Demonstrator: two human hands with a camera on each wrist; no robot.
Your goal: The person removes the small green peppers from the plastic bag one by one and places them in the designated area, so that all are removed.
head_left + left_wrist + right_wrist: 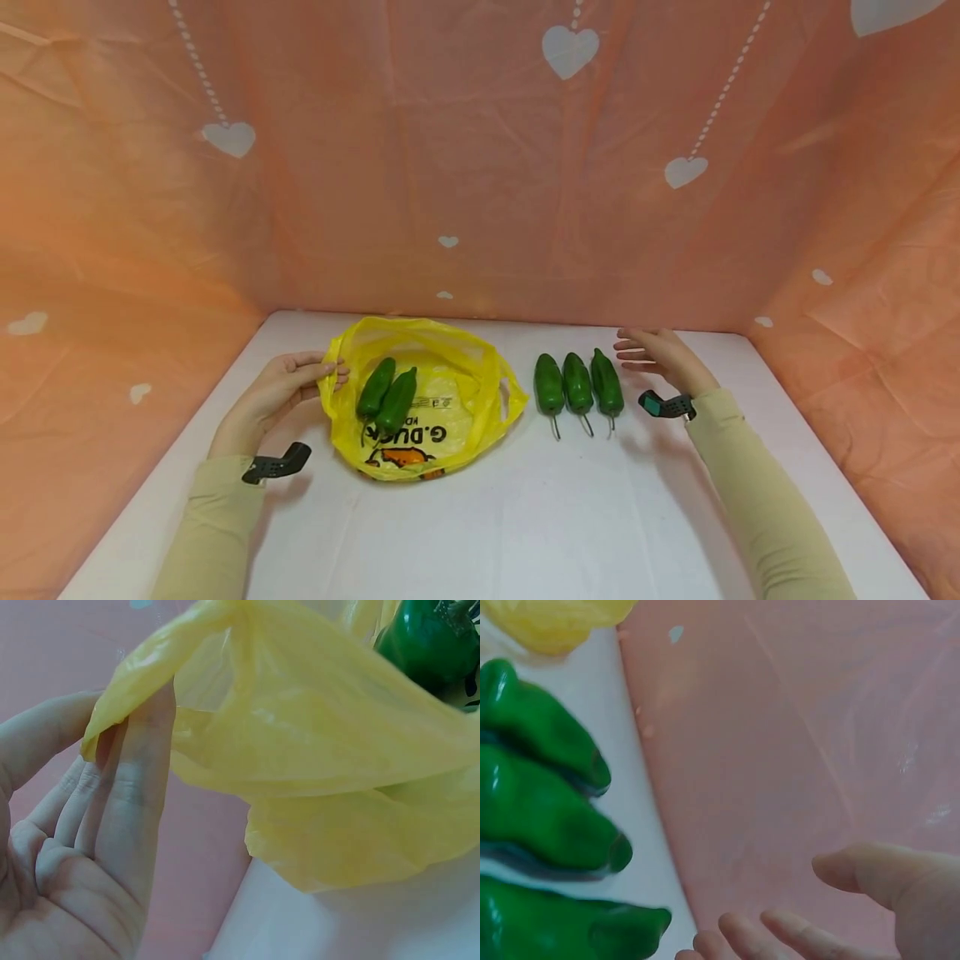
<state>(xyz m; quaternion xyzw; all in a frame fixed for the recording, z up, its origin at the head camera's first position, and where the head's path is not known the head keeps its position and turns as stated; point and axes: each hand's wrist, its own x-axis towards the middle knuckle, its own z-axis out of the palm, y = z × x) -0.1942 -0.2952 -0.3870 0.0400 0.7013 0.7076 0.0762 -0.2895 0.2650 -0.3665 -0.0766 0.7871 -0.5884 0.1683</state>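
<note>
My left hand [281, 390] pinches the left rim of a yellow plastic bag [468, 417] between thumb and fingers, as the left wrist view also shows. The bag lies spread with its mouth toward me, and two green peppers [395, 402] rest inside it, side by side. Right of the bag, three more green peppers [577, 383] lie in a row on the white table, stems toward me. My right hand [660, 354] hovers just right of the row, fingers extended and holding nothing. In the right wrist view its thumb and fingers [742, 937] are apart from the peppers.
The white table [525, 533] is bounded at the back and both sides by orange cloth [465, 183] with white hearts. A bag handle loop [505, 398] reaches close to the leftmost pepper of the row. Small dark cameras [277, 464] sit on both wrists.
</note>
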